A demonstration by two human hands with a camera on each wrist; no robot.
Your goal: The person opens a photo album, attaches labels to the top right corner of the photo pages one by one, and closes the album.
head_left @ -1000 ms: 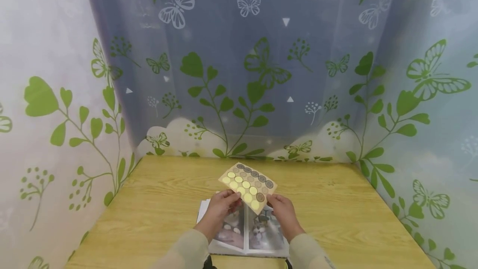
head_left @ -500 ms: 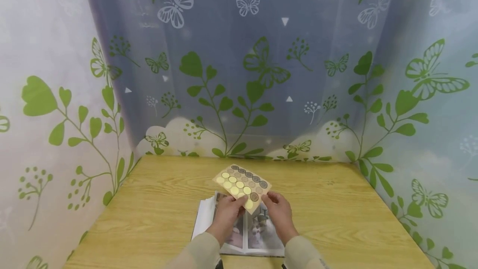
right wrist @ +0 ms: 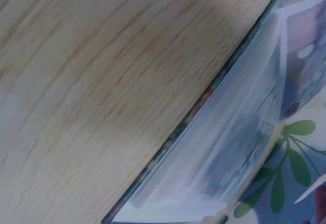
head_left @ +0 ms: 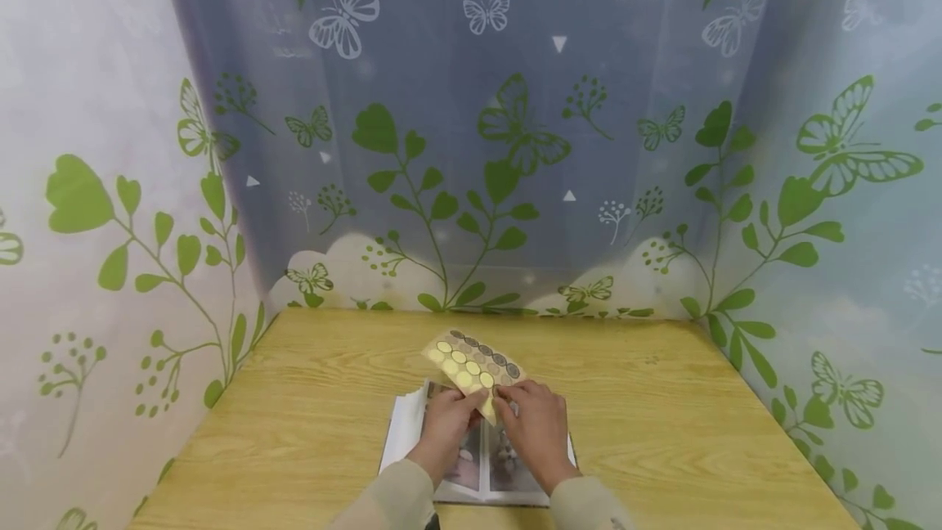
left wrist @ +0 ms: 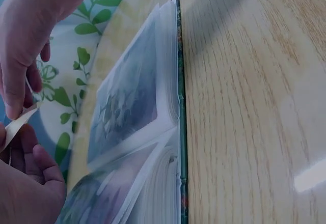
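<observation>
The sticker sheet (head_left: 473, 366) is held tilted above the open photo album (head_left: 482, 452), which lies on the tabletop (head_left: 309, 415) at its near edge. The sheet's near corner is pinched by the left hand (head_left: 446, 421), while the fingertips of the right hand (head_left: 536, 425) are closed on the same near edge, apparently at one round sticker. The step in hand is judged to be peeling. A fine pinch is called for next, with the sheet kept steady.
</observation>
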